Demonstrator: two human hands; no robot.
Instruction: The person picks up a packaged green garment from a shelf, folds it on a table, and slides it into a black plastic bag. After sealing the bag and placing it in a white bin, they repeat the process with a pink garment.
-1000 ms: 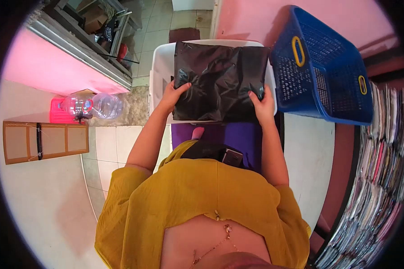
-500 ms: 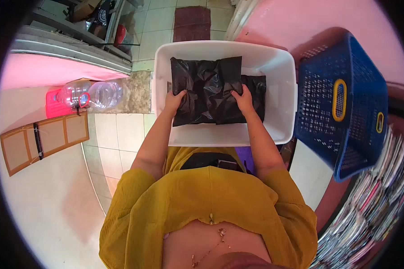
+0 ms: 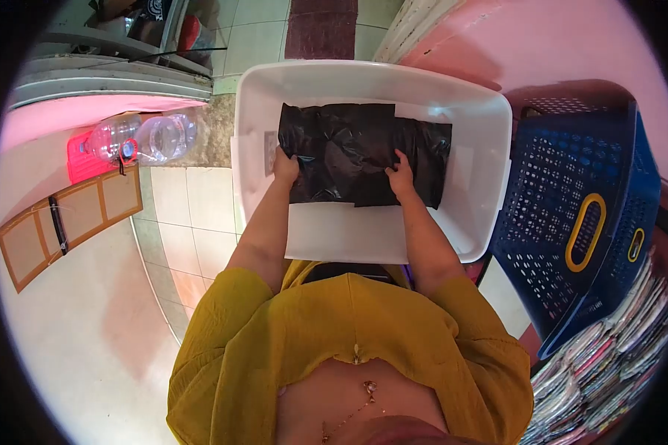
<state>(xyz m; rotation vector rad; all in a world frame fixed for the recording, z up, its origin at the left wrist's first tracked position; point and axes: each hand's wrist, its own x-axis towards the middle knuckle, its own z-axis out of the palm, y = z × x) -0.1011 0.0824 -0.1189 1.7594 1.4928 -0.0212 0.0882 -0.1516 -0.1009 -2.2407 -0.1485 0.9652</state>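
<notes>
A black plastic package (image 3: 338, 152), wrinkled and shiny, lies low inside a large white plastic bin (image 3: 334, 236). My left hand (image 3: 285, 167) grips its left edge, thumb on top. On its right edge is my right hand (image 3: 399, 176), thumb and fingers closed about the plastic; the fingertips are partly hidden. Under and to the right of it, a second black plastic package (image 3: 428, 159) shows in the bin. How much of this second one lies beneath the first is hidden.
A blue perforated basket (image 3: 538, 215) with yellow-rimmed handles leans at the right, above stacked plastic-wrapped bundles (image 3: 601, 371). Left are clear plastic bottles (image 3: 163, 139), a pink crate (image 3: 80, 157) and a brown framed panel (image 3: 78, 215). Pink wall borders the bin's upper right.
Both hands have lowered the black package deeper into the bin, beside the second one. The bin and basket look larger as the view has come nearer.
</notes>
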